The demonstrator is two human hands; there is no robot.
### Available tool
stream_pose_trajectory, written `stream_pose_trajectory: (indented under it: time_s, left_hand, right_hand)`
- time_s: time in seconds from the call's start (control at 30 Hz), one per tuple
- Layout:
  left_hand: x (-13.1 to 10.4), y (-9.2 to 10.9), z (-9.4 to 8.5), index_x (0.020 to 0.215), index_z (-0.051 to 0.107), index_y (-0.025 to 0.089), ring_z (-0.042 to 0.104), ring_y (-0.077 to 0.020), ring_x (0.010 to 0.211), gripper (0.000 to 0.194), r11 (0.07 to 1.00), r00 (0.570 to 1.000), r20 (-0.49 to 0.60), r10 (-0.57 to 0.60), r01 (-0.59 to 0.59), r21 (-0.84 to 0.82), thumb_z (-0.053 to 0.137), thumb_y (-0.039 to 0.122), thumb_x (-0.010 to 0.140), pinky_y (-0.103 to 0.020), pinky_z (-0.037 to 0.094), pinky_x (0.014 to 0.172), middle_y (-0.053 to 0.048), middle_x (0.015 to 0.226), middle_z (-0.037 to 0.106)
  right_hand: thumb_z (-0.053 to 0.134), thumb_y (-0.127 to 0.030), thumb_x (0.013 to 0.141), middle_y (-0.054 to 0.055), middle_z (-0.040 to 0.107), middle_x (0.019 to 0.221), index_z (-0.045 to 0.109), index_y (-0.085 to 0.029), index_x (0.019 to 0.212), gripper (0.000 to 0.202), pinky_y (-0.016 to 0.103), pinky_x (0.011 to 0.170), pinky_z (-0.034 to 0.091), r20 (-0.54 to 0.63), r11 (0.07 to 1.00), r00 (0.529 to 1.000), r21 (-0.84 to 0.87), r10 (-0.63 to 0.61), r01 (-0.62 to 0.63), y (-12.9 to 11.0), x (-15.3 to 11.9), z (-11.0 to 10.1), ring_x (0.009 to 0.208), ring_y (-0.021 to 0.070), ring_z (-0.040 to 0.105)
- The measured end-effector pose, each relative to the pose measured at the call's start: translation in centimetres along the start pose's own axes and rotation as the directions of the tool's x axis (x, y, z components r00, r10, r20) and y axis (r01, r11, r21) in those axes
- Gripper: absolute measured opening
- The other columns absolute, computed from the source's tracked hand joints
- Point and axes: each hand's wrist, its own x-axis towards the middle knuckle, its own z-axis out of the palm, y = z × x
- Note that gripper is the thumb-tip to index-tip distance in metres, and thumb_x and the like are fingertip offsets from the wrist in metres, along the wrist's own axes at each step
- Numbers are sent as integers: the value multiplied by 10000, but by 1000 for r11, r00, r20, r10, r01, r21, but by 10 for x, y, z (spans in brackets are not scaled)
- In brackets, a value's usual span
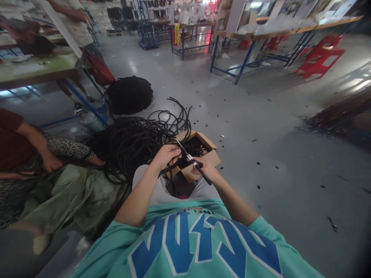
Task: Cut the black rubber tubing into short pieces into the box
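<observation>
My right hand [206,166] is closed around a bladed hand tool [199,170] with a black handle, white parts near its middle and a thin metal blade pointing up and left. Whether it is a knife or scissors I cannot tell. Fingers of my left hand [167,155] pinch a black cord [168,168] close beside the blade; much of the cord is hidden by the hand. Beneath both hands an open cardboard box [213,157] holds many small black pieces [194,147]. A large tangled heap of black cords [127,139] lies left of the box.
At left a co-worker [34,146] sits beside the cords, near olive-green cloth [72,193]. Behind the heap stands a full black sack [130,94]. Small black scraps [258,187] dot the floor. Blue-legged tables [240,69] and a red stool [321,58] are farther back.
</observation>
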Motion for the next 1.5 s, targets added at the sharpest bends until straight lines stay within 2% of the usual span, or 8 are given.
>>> stream_pose_trajectory:
  time_s: [0.13, 0.3, 0.4, 0.63, 0.8, 1.07, 1.37, 1.5]
  left_hand:
    - [4, -4, -2, 635, 552, 116, 397, -54, 387, 304, 1000, 1000, 26, 1, -2, 31, 580, 413, 689, -188, 252, 368, -17, 516, 526]
    - [5, -5, 3, 783, 611, 150, 554, -131, 700, 212, 920, 964, -166, 205, -132, 369, 664, 224, 592, -229, 416, 645, -41, 804, 635]
    - [5, -6, 5, 761, 623, 156, 564, -147, 680, 147, 882, 955, -208, 213, -97, 461, 623, 209, 624, -239, 412, 644, -32, 721, 634]
    - [18, -17, 4, 611, 515, 136, 444, -55, 413, 177, 982, 993, -66, 102, -90, 163, 485, 244, 748, -198, 346, 455, 15, 572, 526]
    - [47, -27, 5, 629, 488, 125, 398, -34, 344, 192, 999, 993, -119, -5, 10, 44, 427, 199, 795, -182, 291, 386, 29, 528, 485]
    - [83, -36, -9, 763, 510, 132, 444, -50, 336, 144, 987, 975, -183, -128, 143, 73, 507, 274, 786, -159, 266, 353, 42, 502, 499]
    - [53, -28, -18, 774, 539, 111, 491, -57, 465, 142, 991, 987, -153, -51, 31, -129, 592, 185, 665, -180, 341, 427, -4, 643, 568]
    - [35, -23, -12, 756, 546, 111, 482, -60, 453, 170, 999, 975, -224, 5, -14, -40, 607, 229, 651, -191, 340, 433, -10, 633, 578]
  right_hand:
    - [583, -172, 531, -34, 501, 563, 656, -150, 903, 380, 214, 517, 335, -31, 999, 999, -38, 34, -35, -1, 2, 0, 539, 99, 413]
    - [573, -162, 534, -42, 497, 518, 634, -138, 977, 448, 219, 489, 337, -19, 992, 992, -20, 125, -126, 0, 3, -2, 503, 101, 427]
    - [596, -180, 526, -36, 515, 569, 615, -141, 1012, 488, 213, 484, 335, -8, 990, 991, 39, 136, -135, 2, 5, -3, 511, 92, 429]
    - [652, -225, 495, -63, 461, 537, 605, -136, 992, 508, 195, 424, 281, -24, 985, 989, 88, 148, -145, 8, 18, -4, 448, 58, 376]
    - [624, -232, 506, -91, 415, 444, 585, -124, 992, 500, 194, 377, 255, -88, 969, 971, 134, 222, -209, 20, 38, -3, 371, 51, 347]
    - [594, -204, 527, -95, 399, 404, 572, -137, 903, 382, 184, 347, 261, -221, 970, 948, 135, 230, -204, 37, 74, -20, 343, 53, 342]
    - [639, -268, 554, -36, 519, 603, 528, -161, 1063, 532, 198, 489, 350, -80, 943, 959, 219, 274, -251, 48, 42, -18, 534, 87, 472]
    - [638, -314, 601, 5, 567, 757, 542, -171, 1111, 538, 241, 627, 391, -26, 988, 990, 62, 140, -138, 40, 21, -14, 679, 123, 499]
